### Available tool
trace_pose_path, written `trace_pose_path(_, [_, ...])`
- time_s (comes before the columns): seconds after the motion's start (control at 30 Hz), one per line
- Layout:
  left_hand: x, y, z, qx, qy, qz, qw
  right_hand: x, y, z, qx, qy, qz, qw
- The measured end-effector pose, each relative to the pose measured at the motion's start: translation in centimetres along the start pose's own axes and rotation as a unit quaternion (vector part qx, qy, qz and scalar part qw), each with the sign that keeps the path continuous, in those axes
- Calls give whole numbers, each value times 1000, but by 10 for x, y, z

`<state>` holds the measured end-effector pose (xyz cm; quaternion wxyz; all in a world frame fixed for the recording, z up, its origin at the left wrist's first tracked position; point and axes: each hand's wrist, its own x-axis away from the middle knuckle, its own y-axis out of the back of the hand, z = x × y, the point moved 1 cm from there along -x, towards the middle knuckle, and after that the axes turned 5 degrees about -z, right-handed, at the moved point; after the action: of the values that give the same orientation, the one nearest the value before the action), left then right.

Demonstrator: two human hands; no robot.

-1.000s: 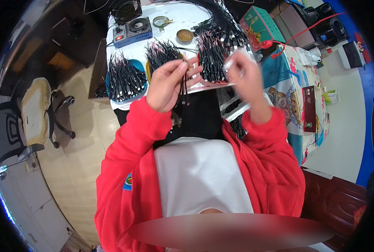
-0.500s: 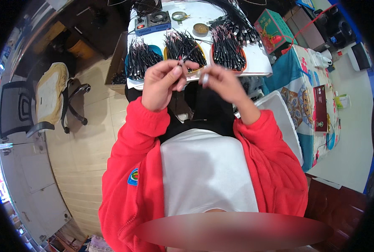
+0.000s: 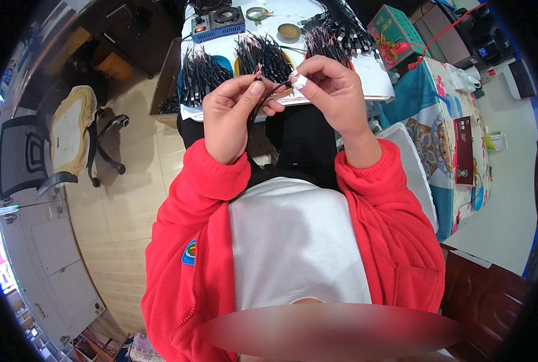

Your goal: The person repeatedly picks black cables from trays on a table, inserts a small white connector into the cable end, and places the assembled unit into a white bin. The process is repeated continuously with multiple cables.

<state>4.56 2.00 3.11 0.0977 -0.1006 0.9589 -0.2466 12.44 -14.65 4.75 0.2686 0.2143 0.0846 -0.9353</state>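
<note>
- Mid-handling of one thin black cable with small end connector (image 3: pixel 263 96), raised just in front of the white worktable (image 3: pixel 374 75).
- Left hand (image 3: pixel 235 117) fingers pinching the cable; right hand (image 3: pixel 329 90), one fingertip taped white, pinching its end.
- Likely next: steady, fine fingertip control at the connector.
- On the worktable: bundles of black cables (image 3: pixel 263 54), blue box-shaped device (image 3: pixel 217 24).
- Left of the worktable: black office chair (image 3: pixel 45 151) on pale floor.

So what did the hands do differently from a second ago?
The left hand and right hand have drawn together in front of the chest, both pinching one thin black wire. A second ago the right hand was out over the bundles of black wires on the white table. The left hand held a wire all along. The bundles and the blue box-shaped device lie as before.
</note>
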Motion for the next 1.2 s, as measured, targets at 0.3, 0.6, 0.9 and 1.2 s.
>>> trace_pose_path(0.3, [7, -16, 5, -24, -8, 29, 999, 8, -9, -4, 11, 9, -17, 1000])
trace_pose_path(0.6, [19, -10, 14, 20, 69, 60, 996, 32, -17, -21, -326, -175, 2, 929])
trace_pose_path(0.9, [26, -9, 19, 22, 113, 102, 988, 38, -8, -16, -277, -180, 32, 943])
trace_pose_path(1.2, [24, -7, 22, 14, 141, 124, 982, 38, -3, -18, -232, -210, 40, 949])
